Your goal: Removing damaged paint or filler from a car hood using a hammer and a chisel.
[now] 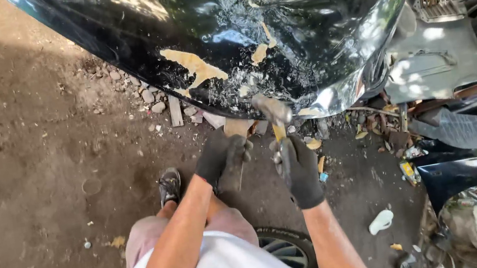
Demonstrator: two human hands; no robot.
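Your right hand (299,170), in a black glove, has its fingers (285,157) wrapped around the wooden handle of a hammer (273,113). The blurred metal head sits just below the lower edge of a dark, glossy car body panel (247,25) with flaked paint and tan filler patches. Your gloved left hand (220,155) has its fingers curled around a thin tool (241,174); most of it is hidden, so its kind is unclear. The panel runs out of view at the top. Beneath you lie dirt ground (25,184), small stones (147,94), and a wheel (284,250) partly hidden behind your arm.
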